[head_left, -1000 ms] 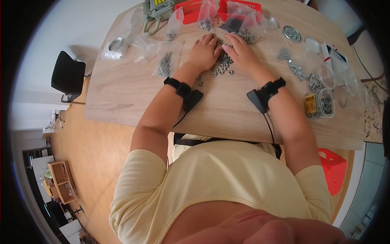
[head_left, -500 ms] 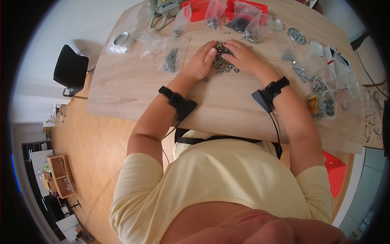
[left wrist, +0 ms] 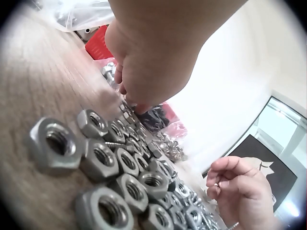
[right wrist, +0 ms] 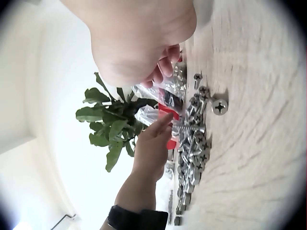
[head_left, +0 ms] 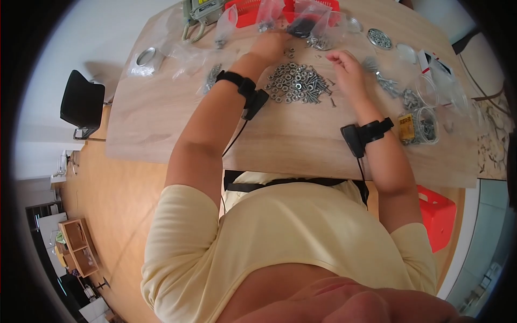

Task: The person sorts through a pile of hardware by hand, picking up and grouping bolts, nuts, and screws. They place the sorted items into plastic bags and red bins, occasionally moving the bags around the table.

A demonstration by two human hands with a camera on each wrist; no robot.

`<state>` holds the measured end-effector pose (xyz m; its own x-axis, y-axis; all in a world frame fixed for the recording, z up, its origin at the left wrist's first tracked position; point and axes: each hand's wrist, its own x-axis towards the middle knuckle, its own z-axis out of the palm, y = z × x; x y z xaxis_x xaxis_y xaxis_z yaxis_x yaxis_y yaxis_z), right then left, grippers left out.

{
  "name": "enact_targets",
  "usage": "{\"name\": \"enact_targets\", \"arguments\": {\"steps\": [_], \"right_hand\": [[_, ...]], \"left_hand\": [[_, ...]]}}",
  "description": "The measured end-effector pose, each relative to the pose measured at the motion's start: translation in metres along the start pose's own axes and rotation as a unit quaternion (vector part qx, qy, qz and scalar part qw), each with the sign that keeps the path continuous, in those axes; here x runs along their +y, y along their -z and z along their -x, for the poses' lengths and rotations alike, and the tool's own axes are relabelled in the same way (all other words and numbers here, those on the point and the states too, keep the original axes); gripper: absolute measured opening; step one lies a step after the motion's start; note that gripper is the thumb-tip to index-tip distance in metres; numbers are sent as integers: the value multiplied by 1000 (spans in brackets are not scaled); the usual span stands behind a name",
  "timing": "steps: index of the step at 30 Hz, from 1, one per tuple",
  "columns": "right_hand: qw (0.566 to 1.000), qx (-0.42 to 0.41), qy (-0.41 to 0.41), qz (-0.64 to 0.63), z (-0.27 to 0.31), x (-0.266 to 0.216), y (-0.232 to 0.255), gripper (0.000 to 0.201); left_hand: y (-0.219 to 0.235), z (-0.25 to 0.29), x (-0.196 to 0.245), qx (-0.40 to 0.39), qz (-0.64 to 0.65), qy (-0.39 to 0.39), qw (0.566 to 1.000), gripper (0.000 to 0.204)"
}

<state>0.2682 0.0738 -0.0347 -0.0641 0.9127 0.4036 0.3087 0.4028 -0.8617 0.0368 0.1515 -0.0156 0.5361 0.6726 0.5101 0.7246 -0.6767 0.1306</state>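
Note:
A pile of nuts and screws [head_left: 296, 83] lies on the table. My left hand [head_left: 269, 47] reaches past its far left side, near the bags; its fingertips are hidden in the head view. Seen by the right wrist camera, the left hand [right wrist: 152, 151] has its index finger extended beside the screws [right wrist: 194, 139]. To the right of the pile is my right hand [head_left: 349, 72], fingers loosely curled above the table. The left wrist view shows this right hand [left wrist: 247, 184] beyond the nuts [left wrist: 127, 189], thumb near the fingers; whether something tiny is between them cannot be told.
Red baskets [head_left: 247, 13], a telephone [head_left: 204, 12] and plastic bags of parts line the far side. A bag of screws [head_left: 211, 78] lies left of the pile. On the right are a round tin of parts [head_left: 379, 39], loose bolts [head_left: 386, 85] and a clear tub [head_left: 427, 126].
Both hands have come off the pile: the left moved away to its far side, the right moved out to the right. The pile, earlier gathered between the hands, now shows spread out.

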Motion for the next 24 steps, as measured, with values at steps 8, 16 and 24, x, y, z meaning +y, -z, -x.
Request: {"name": "enact_targets", "arguments": {"steps": [8,16,24], "right_hand": [[926,-262,24,269,12,-43,35,53],[900,-305,-35,308,15,-51,29,63],[930,-222,20,294,24,-50,-2,63]], "left_hand": [[4,9,2,-107,3,99,989,19],[48,32,52,65,472,282,833,20],[53,75,70,84,865,366,332,27]]}}
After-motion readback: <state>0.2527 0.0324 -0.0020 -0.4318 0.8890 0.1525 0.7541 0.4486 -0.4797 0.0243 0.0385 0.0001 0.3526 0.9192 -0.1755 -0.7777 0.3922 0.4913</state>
